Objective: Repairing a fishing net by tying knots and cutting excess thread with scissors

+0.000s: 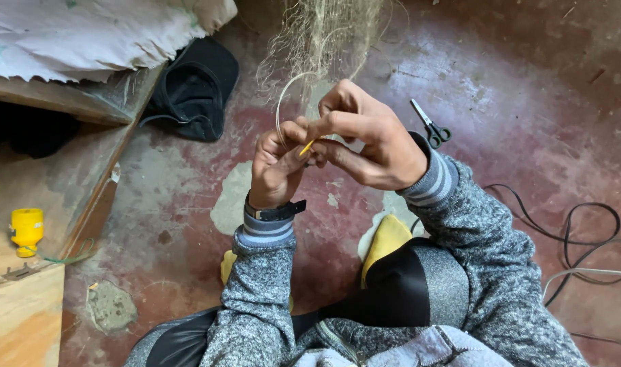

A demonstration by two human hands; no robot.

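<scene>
Above the worn red floor (528,102), pale fishing net (324,34) hangs before the person, whose right hand (371,139) pinches its cord while the left hand (276,166) grips a small yellow needle (306,147), scissors (429,126) lying nearby.

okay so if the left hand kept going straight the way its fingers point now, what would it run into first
Probably the right hand: the left hand points up and slightly right, its fingers already meeting the right hand around a thin yellow tool. Beyond them hangs the fine netting, though depth is unclear.
</scene>
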